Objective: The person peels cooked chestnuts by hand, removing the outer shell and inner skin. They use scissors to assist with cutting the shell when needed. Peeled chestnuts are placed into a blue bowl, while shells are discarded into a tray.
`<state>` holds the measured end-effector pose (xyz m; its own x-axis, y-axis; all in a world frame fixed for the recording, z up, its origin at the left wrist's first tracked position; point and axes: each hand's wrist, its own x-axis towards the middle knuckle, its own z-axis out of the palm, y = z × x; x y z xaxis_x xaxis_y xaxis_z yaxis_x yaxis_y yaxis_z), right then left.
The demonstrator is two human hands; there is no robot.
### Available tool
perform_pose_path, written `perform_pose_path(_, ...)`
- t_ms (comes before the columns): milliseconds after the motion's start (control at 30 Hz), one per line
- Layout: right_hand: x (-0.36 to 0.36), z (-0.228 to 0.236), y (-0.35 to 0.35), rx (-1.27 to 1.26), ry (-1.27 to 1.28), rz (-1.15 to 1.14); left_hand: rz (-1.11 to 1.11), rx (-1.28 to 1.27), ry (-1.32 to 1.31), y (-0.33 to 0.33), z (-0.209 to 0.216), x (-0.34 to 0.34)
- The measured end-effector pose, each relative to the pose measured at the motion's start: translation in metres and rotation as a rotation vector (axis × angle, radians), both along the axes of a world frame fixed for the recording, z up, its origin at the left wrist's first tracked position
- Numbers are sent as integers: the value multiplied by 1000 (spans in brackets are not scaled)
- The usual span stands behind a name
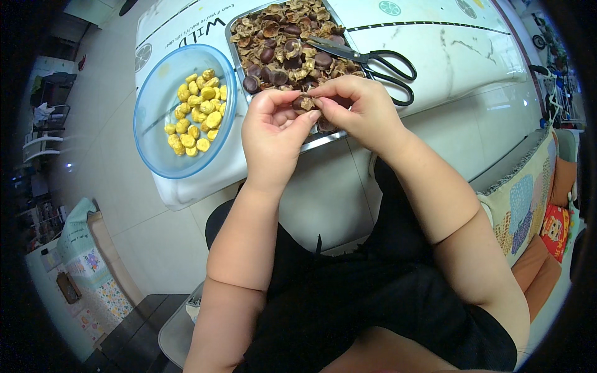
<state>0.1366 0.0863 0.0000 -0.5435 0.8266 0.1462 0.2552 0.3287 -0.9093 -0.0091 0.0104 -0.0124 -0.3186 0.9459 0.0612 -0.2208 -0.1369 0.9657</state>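
The left-hand grip (272, 124) is pinching a rounded, dark-brown chestnut (303, 103) with a pale, torn patch, and the right-hand grip (362, 107) is pinching at its right side with thumb and forefinger. The chestnut is hanging over the near part of a rectangular silver metal tray (323, 142), which is carrying curled tan shells (252, 30) and glossy dark-brown chestnuts (278, 78). Black-handled scissors (360, 57) are lying across the tray's right rim. To the left, a see-through, blue-rimmed bowl (149, 118) is holding yellow peeled kernels (206, 107) on the white marble-patterned counter (454, 68)
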Motion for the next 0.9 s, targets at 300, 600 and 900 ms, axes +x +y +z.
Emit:
perform_pose_path(300,-3,6,-6,146,-78,-73,3,-35,157,-4,0,4)
perform_pose_path(600,1,1,7,197,-71,-121,-35,-32,-93,0,0,-2)
perform_pose_path(900,2,-3,8,285,-29,34,-95,-74,-128,0,3,-4)
